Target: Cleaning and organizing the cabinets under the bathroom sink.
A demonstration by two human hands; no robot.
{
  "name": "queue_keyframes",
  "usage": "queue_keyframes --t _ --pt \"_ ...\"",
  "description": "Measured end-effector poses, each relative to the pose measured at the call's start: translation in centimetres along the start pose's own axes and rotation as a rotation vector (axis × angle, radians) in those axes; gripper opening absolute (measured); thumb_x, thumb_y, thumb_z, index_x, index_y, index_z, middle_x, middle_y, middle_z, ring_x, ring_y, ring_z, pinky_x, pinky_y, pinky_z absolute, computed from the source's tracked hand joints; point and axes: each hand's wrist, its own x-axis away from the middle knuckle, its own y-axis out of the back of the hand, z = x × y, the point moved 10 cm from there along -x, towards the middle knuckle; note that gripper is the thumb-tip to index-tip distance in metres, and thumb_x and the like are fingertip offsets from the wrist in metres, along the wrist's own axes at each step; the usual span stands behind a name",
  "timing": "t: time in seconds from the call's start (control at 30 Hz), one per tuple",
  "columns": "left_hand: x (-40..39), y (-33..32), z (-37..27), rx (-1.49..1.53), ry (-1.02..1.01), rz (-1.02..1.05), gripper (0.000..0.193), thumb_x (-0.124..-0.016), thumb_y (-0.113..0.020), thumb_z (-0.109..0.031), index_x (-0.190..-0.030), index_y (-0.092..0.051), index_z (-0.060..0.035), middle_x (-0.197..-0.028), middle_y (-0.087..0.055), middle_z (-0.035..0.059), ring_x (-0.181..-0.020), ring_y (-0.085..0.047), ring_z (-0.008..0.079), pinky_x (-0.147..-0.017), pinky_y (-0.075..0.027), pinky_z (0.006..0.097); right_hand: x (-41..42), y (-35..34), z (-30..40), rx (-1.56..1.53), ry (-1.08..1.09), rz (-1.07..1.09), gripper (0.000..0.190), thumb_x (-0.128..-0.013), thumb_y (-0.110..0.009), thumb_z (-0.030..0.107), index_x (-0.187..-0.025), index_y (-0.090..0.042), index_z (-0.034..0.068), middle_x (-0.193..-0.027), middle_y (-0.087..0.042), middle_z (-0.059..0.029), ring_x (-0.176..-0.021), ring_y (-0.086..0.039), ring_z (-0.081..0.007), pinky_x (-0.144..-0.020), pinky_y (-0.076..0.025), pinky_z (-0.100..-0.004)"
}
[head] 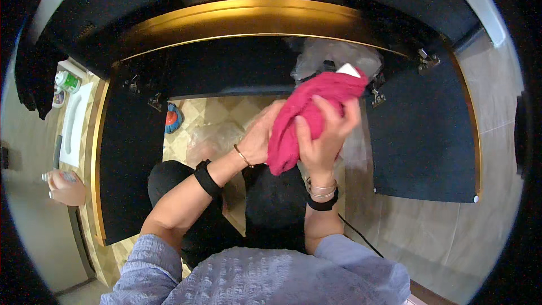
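Note:
A bunched pink-red cloth (311, 114) is between my two hands, above my knees and in front of an open dark cabinet (228, 63). My left hand (266, 129) presses on the cloth's left side, its fingers partly hidden by it. My right hand (328, 131) grips the right side with fingers spread over the fabric. A white corner of some object (349, 70) sticks out at the cloth's top; what it is cannot be told. Behind the cloth, a clear plastic bag (334, 55) lies in the cabinet.
Cabinet doors stand open at left (129, 156) and right (423, 135), with metal hinges. Another plastic bag (211, 140) and a blue-and-orange round item (172, 117) are on the tiled floor. At far left are a white-green container (67, 81) and a pinkish bottle (67, 188).

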Motion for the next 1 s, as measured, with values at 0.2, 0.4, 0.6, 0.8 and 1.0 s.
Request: queue_keyframes --t 0.2,0.4,0.6,0.8,1.0 --pt "1.0 -0.8 0.3 0.039 0.142 0.097 0.074 -0.061 -0.076 -0.028 -0.122 -0.042 -0.0037 -0.108 -0.056 0.0135 -0.102 -0.055 0.0282 -0.089 -0.043 0.0366 3.6 -1.0 -8.5 -1.052 -0.627 -0.227 0.049 -0.085 -0.056 0.029 -0.124 -0.038 0.004 -0.118 -0.048 -0.009 -0.107 -0.048 -0.0211 -0.092 -0.04 -0.0366" --pt "5.1 -7.1 0.6 1.068 0.433 0.594 0.075 -0.064 -0.074 -0.029 -0.127 -0.043 -0.0025 -0.114 -0.058 0.0087 -0.1 -0.057 0.0171 -0.087 -0.045 0.0312 3.6 -3.9 -7.7 -1.791 -0.666 -0.065 0.041 -0.092 -0.048 0.027 -0.125 -0.042 0.005 -0.116 -0.053 -0.0092 -0.102 -0.054 -0.0202 -0.087 -0.046 -0.0355" --pt "6.5 -7.4 0.4 1.492 0.574 0.612 0.083 -0.062 -0.073 -0.034 -0.13 -0.038 -0.0012 -0.118 -0.056 0.0126 -0.1 -0.059 0.022 -0.087 -0.047 0.0332 3.0 -4.7 -8.1 -1.733 -0.702 -0.038 0.038 -0.091 -0.049 0.025 -0.123 -0.043 0.005 -0.113 -0.055 -0.0084 -0.099 -0.055 -0.0197 -0.085 -0.047 -0.0341" --pt "3.1 -4.0 1.7 0.969 0.481 0.422 0.078 -0.063 -0.074 -0.036 -0.126 -0.042 -0.0027 -0.113 -0.058 0.0124 -0.097 -0.059 0.0234 -0.083 -0.048 0.0345 1.5 -5.2 -9.8 -1.627 -0.703 0.018 0.035 -0.09 -0.051 0.022 -0.121 -0.045 0.005 -0.111 -0.056 -0.0076 -0.096 -0.056 -0.0192 -0.084 -0.048 -0.0326" --pt "0.4 1.2 -0.2 -0.147 0.258 0.03 0.077 -0.055 -0.08 -0.038 -0.115 -0.046 -0.0028 -0.099 -0.062 0.0179 -0.087 -0.062 0.0303 -0.078 -0.049 0.0359 -0.4 -4.1 -11.1 -1.29 -0.658 -0.017 0.032 -0.086 -0.052 0.019 -0.114 -0.049 0.003 -0.102 -0.059 -0.0071 -0.089 -0.059 -0.0191 -0.078 -0.05 -0.0339"
